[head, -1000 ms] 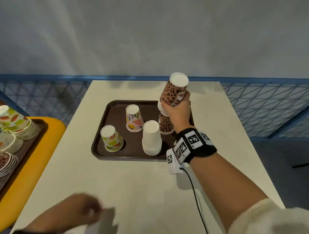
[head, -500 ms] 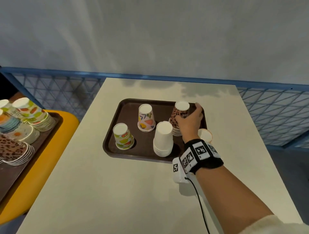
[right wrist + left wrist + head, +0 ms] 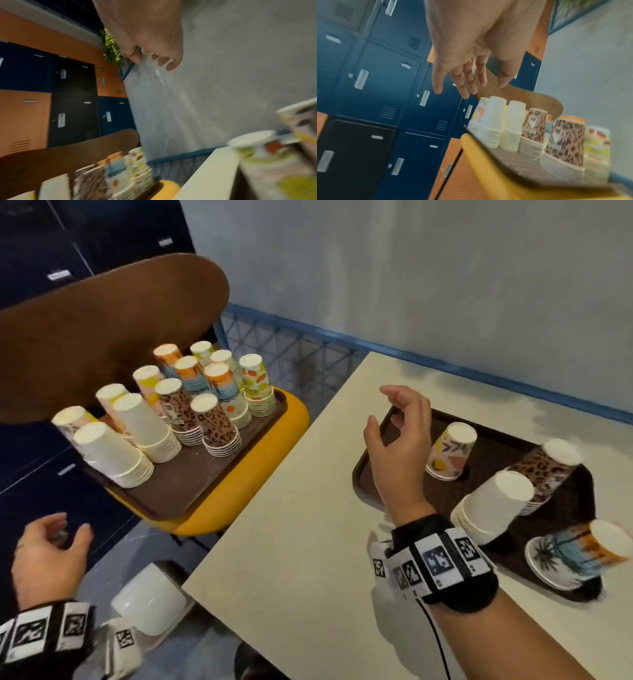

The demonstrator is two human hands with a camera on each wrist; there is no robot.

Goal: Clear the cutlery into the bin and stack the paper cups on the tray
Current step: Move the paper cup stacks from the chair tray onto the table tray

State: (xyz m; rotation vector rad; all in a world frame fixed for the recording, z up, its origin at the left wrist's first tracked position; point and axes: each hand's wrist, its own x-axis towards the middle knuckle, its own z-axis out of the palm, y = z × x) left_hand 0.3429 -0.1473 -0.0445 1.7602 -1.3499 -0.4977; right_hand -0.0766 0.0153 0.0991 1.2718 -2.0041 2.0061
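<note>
On the table's brown tray [image 3: 493,450] stand upside-down paper cups: a pastel patterned cup [image 3: 450,451], a leopard-print stack [image 3: 544,470], a white stack [image 3: 493,505] and a palm-tree cup [image 3: 575,553] at the near right corner. A green fruit-print cup [image 3: 254,146] shows blurred in the right wrist view only. My right hand [image 3: 383,412] hovers over the tray's left end, fingers loosely curled and empty [image 3: 150,60]. My left hand [image 3: 65,532] hangs low at the left, off the table, fingers relaxed and holding nothing [image 3: 484,83]. No cutlery is in view.
A yellow chair [image 3: 294,412] with a brown back stands left of the table. It carries a second brown tray [image 3: 191,474] with several cup stacks. Blue lockers [image 3: 385,67] lie behind. A white rounded object [image 3: 147,601] sits below the table's near corner.
My right hand has let go of the leopard-print stack and moved left across the tray. My head has turned left, bringing the chair's tray and my left hand into view.
</note>
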